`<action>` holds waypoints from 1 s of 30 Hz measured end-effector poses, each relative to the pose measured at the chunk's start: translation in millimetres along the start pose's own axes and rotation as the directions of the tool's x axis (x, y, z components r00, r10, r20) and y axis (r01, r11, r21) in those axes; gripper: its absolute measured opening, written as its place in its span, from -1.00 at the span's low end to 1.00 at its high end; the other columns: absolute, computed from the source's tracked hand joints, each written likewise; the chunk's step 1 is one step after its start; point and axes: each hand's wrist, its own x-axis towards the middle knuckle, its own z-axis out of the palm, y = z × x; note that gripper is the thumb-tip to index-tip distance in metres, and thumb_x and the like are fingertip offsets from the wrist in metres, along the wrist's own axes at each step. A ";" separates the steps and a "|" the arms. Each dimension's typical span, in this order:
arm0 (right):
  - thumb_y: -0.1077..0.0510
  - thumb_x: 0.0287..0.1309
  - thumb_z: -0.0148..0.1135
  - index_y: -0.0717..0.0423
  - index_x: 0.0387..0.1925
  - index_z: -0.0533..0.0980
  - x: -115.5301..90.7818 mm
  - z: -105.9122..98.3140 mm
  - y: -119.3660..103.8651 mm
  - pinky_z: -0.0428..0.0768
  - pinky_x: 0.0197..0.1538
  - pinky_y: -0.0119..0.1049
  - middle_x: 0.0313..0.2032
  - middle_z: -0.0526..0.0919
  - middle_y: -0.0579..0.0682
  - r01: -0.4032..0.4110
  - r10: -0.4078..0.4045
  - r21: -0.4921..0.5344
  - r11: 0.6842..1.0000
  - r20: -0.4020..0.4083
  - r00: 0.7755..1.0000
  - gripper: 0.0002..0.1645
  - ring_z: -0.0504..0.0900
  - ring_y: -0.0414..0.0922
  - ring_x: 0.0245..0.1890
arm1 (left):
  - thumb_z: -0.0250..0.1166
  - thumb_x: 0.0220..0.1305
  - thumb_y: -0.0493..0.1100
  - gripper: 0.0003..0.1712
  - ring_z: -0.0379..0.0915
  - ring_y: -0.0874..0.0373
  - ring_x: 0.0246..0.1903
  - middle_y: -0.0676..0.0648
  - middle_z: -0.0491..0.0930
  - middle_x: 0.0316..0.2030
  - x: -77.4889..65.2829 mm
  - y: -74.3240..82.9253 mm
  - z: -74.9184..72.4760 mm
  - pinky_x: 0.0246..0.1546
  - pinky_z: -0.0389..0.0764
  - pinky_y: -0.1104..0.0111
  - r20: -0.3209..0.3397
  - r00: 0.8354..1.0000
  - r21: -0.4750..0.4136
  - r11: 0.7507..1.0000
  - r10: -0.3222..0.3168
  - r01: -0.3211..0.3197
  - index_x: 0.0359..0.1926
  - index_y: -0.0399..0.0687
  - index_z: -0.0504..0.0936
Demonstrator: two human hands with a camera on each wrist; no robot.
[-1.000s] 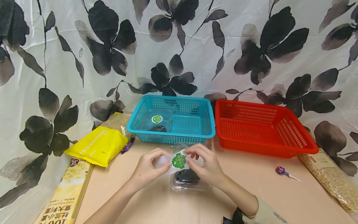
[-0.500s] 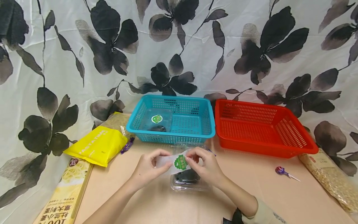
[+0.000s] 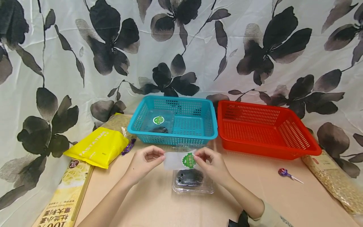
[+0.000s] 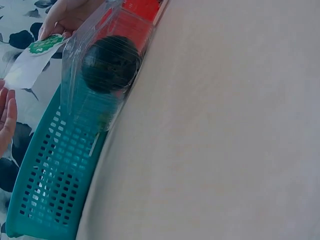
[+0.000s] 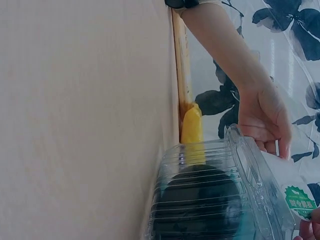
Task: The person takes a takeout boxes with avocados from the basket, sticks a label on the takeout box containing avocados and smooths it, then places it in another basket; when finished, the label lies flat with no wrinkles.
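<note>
Between both hands a white backing strip with a green round sticker (image 3: 188, 160) is stretched above the table. My left hand (image 3: 145, 162) pinches the strip's left end between thumb and fingers. At the sticker's right edge, my right hand (image 3: 212, 164) pinches with thumb and forefinger. Below the strip stands a clear plastic clamshell box (image 3: 208, 186) with a dark, rounded item (image 3: 189, 178) inside; the strip and hands partly cover it in the head view. The left wrist view shows the sticker (image 4: 46, 45) still on the strip beside the right fingers.
Behind are a blue basket (image 3: 181, 138) holding another stickered clear box (image 3: 147, 118), and a red basket (image 3: 261, 151). A yellow bag (image 3: 99, 146), a pasta box (image 3: 68, 192) and a purple-wrapped sweet (image 3: 129, 147) lie left. A lollipop (image 3: 283, 172) and a grain bag (image 3: 331, 179) lie right.
The left hand has moved left along the strip, which now lies flatter and more stretched. The sticker has shifted slightly right with the right hand. More of the clamshell box shows.
</note>
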 end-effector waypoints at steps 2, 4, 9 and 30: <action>0.40 -0.01 0.17 0.22 -0.43 0.50 0.1 0.2 2.1 0.38 -0.52 -0.41 -0.52 0.52 -0.01 -0.006 0.006 0.007 1.000 0.001 1.000 -0.92 0.36 -0.24 -0.55 | 0.31 0.03 -0.20 -0.78 0.53 0.19 -0.37 -0.15 0.59 -0.37 -0.1 -0.1 -0.1 -0.26 0.55 0.42 0.005 1.000 -0.003 1.000 -0.002 0.002 -0.31 -0.25 0.57; 0.40 -0.01 0.17 0.23 -0.43 0.50 0.1 0.4 3.6 0.38 -0.52 -0.40 -0.52 0.52 0.00 -0.009 0.009 0.013 1.000 0.004 1.000 -0.93 0.36 -0.24 -0.55 | 0.30 0.03 -0.21 -0.78 0.53 0.19 -0.38 -0.16 0.59 -0.37 -0.3 0.4 0.0 -0.27 0.55 0.44 0.008 1.000 -0.014 1.000 -0.007 0.008 -0.31 -0.27 0.57; 0.40 0.00 0.16 0.27 -0.42 0.50 -0.2 0.1 3.9 0.38 -0.50 -0.42 -0.51 0.52 0.06 -0.023 0.023 0.031 0.999 0.015 1.000 -0.95 0.36 -0.24 -0.55 | 0.30 0.02 -0.26 -0.80 0.53 0.20 -0.41 -0.19 0.58 -0.39 -0.8 1.5 1.0 -0.29 0.55 0.45 0.010 1.000 -0.033 0.999 -0.004 0.004 -0.32 -0.31 0.56; 0.16 0.06 0.19 0.17 -0.36 0.50 -3.6 -14.4 37.4 0.48 -0.39 -0.45 -0.45 0.51 0.01 -0.178 0.181 0.120 0.977 -0.019 0.983 -0.86 0.46 -0.18 -0.45 | 0.25 0.05 -0.25 -0.85 0.47 0.17 -0.45 -0.10 0.59 -0.47 14.0 -70.6 -47.1 -0.38 0.45 0.51 -0.198 0.966 0.293 0.931 -0.166 0.220 -0.33 -0.24 0.59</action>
